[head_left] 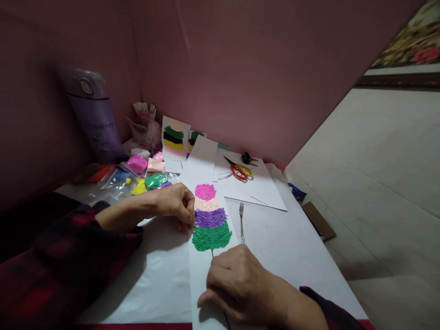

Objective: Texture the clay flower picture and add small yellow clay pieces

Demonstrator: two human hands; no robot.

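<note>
A strip of white paper (197, 279) lies lengthwise before me, with a feather- or leaf-like shape made of textured clay. Its bands run from pink (205, 192) at the top through pale peach (207, 204) and purple (210, 217) to green (212, 236), above a thin dark stem line. My left hand (175, 206) is closed in a pinch at the paper's left edge, beside the purple band. Over the stem, my right hand (240, 284) rests low on the paper with curled fingers. Whatever either hand's fingertips hold is hidden. A small fork (241, 222) lies right of the paper.
Red-and-yellow scissors (240, 172) and a black-topped object (246, 158) rest on white sheets (268, 185). Bagged clay, including magenta (137, 163) and green (156, 181), lies at left, near a purple bottle (94, 119). A striped clay card (175, 142) leans against the wall.
</note>
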